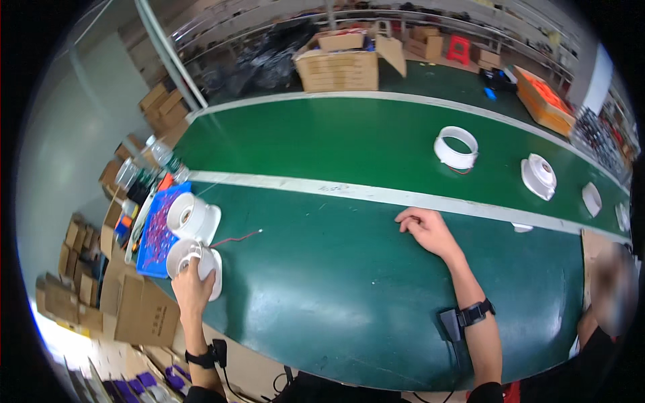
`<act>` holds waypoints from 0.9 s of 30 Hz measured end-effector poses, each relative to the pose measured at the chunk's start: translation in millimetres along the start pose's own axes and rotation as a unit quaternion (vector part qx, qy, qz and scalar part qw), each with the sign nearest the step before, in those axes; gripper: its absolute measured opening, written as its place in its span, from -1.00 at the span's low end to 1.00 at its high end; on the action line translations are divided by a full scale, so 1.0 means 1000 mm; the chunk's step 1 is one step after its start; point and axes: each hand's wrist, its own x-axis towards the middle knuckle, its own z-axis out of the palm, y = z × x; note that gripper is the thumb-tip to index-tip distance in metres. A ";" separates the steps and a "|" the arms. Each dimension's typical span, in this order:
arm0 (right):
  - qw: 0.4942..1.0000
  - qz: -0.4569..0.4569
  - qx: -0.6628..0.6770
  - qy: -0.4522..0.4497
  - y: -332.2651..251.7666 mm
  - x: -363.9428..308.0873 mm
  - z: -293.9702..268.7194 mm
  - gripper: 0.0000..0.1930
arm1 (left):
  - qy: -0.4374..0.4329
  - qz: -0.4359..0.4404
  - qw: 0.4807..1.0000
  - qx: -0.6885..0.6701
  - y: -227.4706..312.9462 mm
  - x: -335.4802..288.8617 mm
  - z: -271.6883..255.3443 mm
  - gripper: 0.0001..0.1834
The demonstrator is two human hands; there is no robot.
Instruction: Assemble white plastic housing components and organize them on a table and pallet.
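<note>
At the left end of the green table, my left hand (192, 290) is closed on the near white round plastic housing (216, 274), its fingers reaching over the rim into the cup. A second white housing (195, 216) of the same shape stands just beyond it. Between the two, a thin red wire (236, 238) with a small white end runs out onto the tabletop. My right hand (430, 232) is over the table, right of centre, close to the white dividing strip (322, 188). Its fingers are loosely bent and apart, with nothing in them.
A blue tray (154, 267) of red wires lies left of the housings, with plastic bottles (168, 160) behind it. On the green belt (322, 134) beyond the strip stand a white ring (457, 149) and more white parts (539, 177). A person (608, 289) sits at the right edge.
</note>
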 end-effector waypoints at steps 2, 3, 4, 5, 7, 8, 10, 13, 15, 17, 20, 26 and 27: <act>1.000 0.025 -0.019 -0.003 -0.011 -0.002 -0.003 -0.77 | 0.035 0.026 0.998 -0.048 0.013 -0.003 0.001 -0.53; 0.999 0.029 -0.019 -0.004 -0.011 -0.004 -0.003 -0.77 | 0.022 0.040 0.996 -0.076 0.028 -0.005 0.000 -0.54; 1.000 0.012 -0.018 0.003 -0.009 -0.005 -0.005 -0.77 | 0.009 0.049 0.994 -0.101 0.048 -0.007 -0.005 -0.55; 1.000 0.000 -0.021 0.009 -0.003 -0.007 -0.007 -0.77 | 0.015 0.108 0.984 -0.141 0.073 -0.006 -0.003 -0.58; 1.000 0.007 -0.007 0.010 0.003 -0.011 -0.008 -0.76 | 0.007 0.221 0.949 -0.226 0.110 0.001 -0.008 -0.64; 1.000 0.013 0.006 0.020 0.006 -0.011 -0.008 -0.75 | -0.008 0.277 0.920 -0.278 0.120 0.005 -0.007 -0.68; 1.000 0.023 0.010 0.001 -0.011 -0.010 -0.003 -0.76 | -0.013 0.265 0.900 -0.346 0.126 0.010 -0.011 -0.73; 0.999 -0.047 0.016 -0.012 -0.060 -0.007 0.018 -0.75 | 0.007 0.228 0.861 -0.454 0.127 0.032 -0.028 -0.81; 0.988 -0.147 0.026 0.023 -0.097 -0.006 0.026 -0.70 | 0.024 0.186 0.828 -0.528 0.139 0.057 -0.048 -0.85; 0.977 -0.204 0.024 0.055 -0.133 0.001 0.035 -0.68 | -0.003 0.212 0.780 -0.589 0.153 0.089 -0.061 -0.79; 0.936 -0.308 0.019 0.170 -0.165 0.025 0.037 -0.70 | -0.079 0.340 0.679 -0.646 0.176 0.126 -0.062 -0.72; 0.989 -0.055 0.097 0.098 -0.153 0.038 0.031 -0.39 | -0.124 0.295 0.644 -0.695 0.225 0.163 -0.022 -0.63; 0.977 -0.076 0.145 0.135 -0.150 0.033 0.040 -0.40 | -0.145 0.288 0.652 -0.686 0.227 0.167 -0.018 -0.64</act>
